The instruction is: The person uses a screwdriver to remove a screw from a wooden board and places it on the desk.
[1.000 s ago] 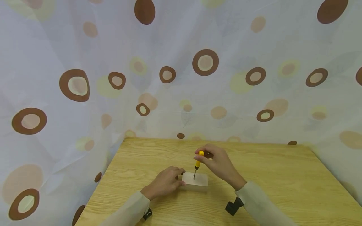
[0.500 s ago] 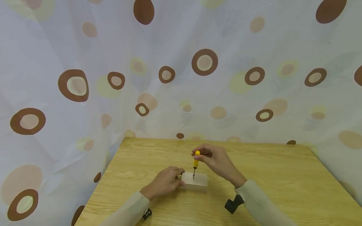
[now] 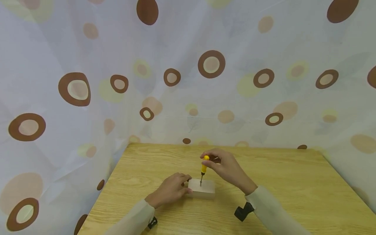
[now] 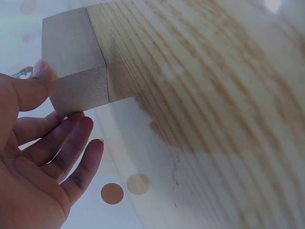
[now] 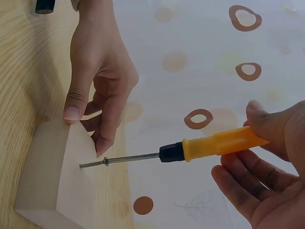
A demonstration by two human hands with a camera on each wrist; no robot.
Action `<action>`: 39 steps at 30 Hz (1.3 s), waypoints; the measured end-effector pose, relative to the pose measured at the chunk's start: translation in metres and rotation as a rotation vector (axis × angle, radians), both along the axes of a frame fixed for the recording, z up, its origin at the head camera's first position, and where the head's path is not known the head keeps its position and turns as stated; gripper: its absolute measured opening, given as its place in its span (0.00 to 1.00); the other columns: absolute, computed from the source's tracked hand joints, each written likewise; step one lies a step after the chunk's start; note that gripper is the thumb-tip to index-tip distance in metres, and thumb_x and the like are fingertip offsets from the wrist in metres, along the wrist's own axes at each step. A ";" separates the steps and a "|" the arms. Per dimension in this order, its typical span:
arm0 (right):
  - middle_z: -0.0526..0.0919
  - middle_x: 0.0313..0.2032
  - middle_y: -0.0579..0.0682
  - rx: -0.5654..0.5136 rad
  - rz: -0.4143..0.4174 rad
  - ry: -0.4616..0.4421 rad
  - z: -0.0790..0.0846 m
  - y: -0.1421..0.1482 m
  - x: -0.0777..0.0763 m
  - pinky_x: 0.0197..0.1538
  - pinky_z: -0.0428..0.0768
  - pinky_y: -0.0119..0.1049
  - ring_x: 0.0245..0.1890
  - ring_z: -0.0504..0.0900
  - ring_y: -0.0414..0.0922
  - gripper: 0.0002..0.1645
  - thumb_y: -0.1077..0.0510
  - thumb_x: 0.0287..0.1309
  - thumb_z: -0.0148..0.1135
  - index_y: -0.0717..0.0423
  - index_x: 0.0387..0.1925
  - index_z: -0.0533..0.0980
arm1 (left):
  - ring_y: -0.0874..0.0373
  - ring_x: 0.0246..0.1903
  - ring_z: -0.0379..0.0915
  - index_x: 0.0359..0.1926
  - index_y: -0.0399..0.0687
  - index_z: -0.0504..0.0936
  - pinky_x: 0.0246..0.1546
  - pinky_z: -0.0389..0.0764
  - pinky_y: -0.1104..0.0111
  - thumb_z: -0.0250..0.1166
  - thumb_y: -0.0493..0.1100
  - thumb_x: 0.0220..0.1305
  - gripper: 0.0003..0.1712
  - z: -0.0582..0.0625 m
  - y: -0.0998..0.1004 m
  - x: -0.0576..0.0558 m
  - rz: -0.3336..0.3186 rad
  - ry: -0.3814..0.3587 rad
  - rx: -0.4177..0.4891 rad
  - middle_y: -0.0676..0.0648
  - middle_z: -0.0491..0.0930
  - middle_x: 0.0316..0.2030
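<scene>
A pale wooden block lies on the table, its left end gripped between the thumb and fingers of my left hand. In the right wrist view, a threaded screw stands in the block's top face, with much of its thread showing. The screwdriver has a yellow handle, a black collar and a metal shaft whose tip meets the screw head. My right hand pinches the handle near its top, thumb on one side and fingers on the other. The left wrist view shows the thumb pressing one side of the block.
The wood-grain table extends to both sides of the hands. A white patterned curtain hangs behind the table and along its sides. Black wrist straps or mounts sit beneath both sleeves.
The screwdriver's handle has leaned slightly left, then a little back to the right, with small shifts of the right fingers. The left hand and block stay in place.
</scene>
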State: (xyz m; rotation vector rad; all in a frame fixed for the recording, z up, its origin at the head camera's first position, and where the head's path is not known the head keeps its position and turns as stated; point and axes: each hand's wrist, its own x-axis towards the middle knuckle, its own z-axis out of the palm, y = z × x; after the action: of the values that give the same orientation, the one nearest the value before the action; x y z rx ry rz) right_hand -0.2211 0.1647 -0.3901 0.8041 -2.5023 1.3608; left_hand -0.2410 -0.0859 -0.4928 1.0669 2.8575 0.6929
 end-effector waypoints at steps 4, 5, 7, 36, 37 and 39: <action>0.87 0.40 0.41 -0.033 -0.081 -0.013 -0.001 -0.002 0.002 0.42 0.85 0.36 0.37 0.87 0.46 0.14 0.50 0.61 0.74 0.48 0.46 0.85 | 0.64 0.42 0.76 0.61 0.43 0.81 0.41 0.80 0.71 0.68 0.54 0.69 0.27 0.000 0.000 -0.001 -0.003 0.004 -0.001 0.49 0.83 0.53; 0.87 0.39 0.41 -0.042 -0.094 -0.010 -0.001 -0.002 0.002 0.40 0.84 0.35 0.36 0.87 0.45 0.14 0.51 0.61 0.75 0.49 0.46 0.85 | 0.64 0.42 0.76 0.61 0.43 0.81 0.41 0.80 0.71 0.68 0.54 0.69 0.27 0.000 0.000 -0.001 -0.005 0.004 -0.001 0.49 0.83 0.53; 0.88 0.38 0.41 -0.051 -0.094 0.006 -0.001 -0.003 0.002 0.40 0.84 0.35 0.35 0.88 0.45 0.12 0.54 0.60 0.75 0.50 0.45 0.86 | 0.64 0.41 0.75 0.61 0.43 0.82 0.41 0.80 0.72 0.69 0.54 0.69 0.27 0.000 0.000 -0.001 -0.005 0.003 -0.002 0.49 0.83 0.53; 0.88 0.39 0.40 -0.025 -0.060 0.053 -0.001 -0.003 0.002 0.40 0.85 0.37 0.34 0.86 0.37 0.13 0.51 0.60 0.75 0.46 0.46 0.86 | 0.64 0.42 0.77 0.62 0.42 0.81 0.41 0.80 0.71 0.69 0.54 0.70 0.27 0.001 -0.001 0.000 0.002 -0.003 -0.001 0.49 0.83 0.55; 0.88 0.38 0.40 -0.025 -0.067 0.056 0.000 -0.003 0.002 0.39 0.85 0.36 0.33 0.86 0.37 0.12 0.53 0.60 0.75 0.46 0.46 0.86 | 0.64 0.42 0.77 0.62 0.43 0.81 0.41 0.80 0.71 0.68 0.54 0.70 0.27 0.001 -0.001 0.000 0.001 -0.004 -0.001 0.49 0.83 0.55; 0.88 0.38 0.40 -0.029 -0.055 0.066 0.000 -0.002 0.002 0.39 0.85 0.35 0.33 0.86 0.37 0.11 0.57 0.60 0.74 0.47 0.45 0.86 | 0.64 0.42 0.77 0.62 0.42 0.81 0.41 0.80 0.71 0.68 0.54 0.70 0.27 0.001 -0.001 0.001 -0.001 -0.005 0.001 0.49 0.83 0.55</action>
State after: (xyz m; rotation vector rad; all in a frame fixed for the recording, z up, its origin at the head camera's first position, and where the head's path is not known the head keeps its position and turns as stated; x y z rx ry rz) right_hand -0.2193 0.1628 -0.3899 0.7567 -2.4301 1.3275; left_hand -0.2405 -0.0868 -0.4923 1.0649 2.8529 0.6961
